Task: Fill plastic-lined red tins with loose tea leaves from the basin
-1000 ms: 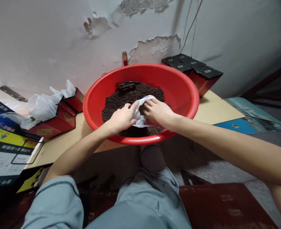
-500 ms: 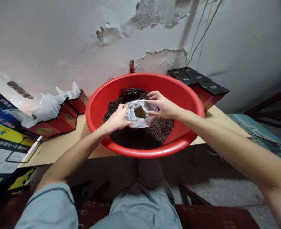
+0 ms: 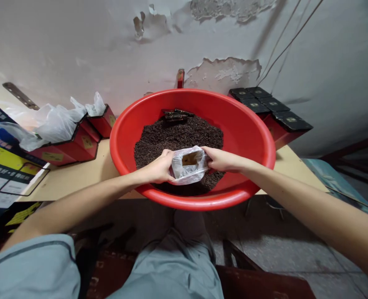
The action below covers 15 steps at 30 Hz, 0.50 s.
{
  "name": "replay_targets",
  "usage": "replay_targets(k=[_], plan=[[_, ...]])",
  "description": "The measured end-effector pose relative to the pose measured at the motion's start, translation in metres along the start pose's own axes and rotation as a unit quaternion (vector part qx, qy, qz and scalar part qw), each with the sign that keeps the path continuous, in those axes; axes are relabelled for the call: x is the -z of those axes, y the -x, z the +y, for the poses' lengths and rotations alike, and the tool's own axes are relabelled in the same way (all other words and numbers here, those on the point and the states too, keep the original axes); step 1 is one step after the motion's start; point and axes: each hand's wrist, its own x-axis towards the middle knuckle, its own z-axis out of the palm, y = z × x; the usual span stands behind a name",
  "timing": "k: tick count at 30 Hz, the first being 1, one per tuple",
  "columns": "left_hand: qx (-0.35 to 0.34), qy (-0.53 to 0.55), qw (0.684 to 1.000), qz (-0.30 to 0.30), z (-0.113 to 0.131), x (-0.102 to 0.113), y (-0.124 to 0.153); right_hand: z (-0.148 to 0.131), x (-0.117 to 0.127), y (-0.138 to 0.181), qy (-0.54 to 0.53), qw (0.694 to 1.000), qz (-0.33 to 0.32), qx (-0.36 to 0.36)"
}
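Observation:
A translucent plastic bag (image 3: 186,175) is held low over the red basin, its mouth spread into a squarish opening with a yellowish-brown inside. It looks folded over a box, but I cannot see the outer walls. My left hand (image 3: 162,167) grips its left side, thumb toward me. On the opposite side, my right hand (image 3: 217,159) is closed round the edge, with most fingers hidden. Beneath both hands lies a heap of dark, loose, tea-like leaves (image 3: 171,139) in the basin (image 3: 249,137). Small dark flat packets or lids (image 3: 177,115) rest on the heap's far edge.
Red boxes with plastic bags (image 3: 62,124) sticking out stand at the left of the wooden table (image 3: 101,170). Dark-topped red boxes (image 3: 288,122) are grouped at the back right. Behind is a peeling wall (image 3: 93,50); a printed carton (image 3: 3,166) stands far left.
My right hand has moved from the bag's mouth to a grip on its right side. The bag has come nearer to me, and its opening looks wider and squarer. The view has shifted slightly.

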Motion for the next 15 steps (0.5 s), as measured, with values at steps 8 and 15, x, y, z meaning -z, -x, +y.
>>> replay_targets(k=[8, 15], plan=[[0.079, 0.071, 0.992, -0.072, -0.016, 0.039, -0.043, -0.016, -0.004, -0.025, -0.159, 0.983, 0.043, -0.081], [0.14, 0.144, 0.97, 0.136, -0.021, 0.042, -0.065, -0.018, -0.005, -0.059, -0.306, 0.942, 0.096, -0.101]])
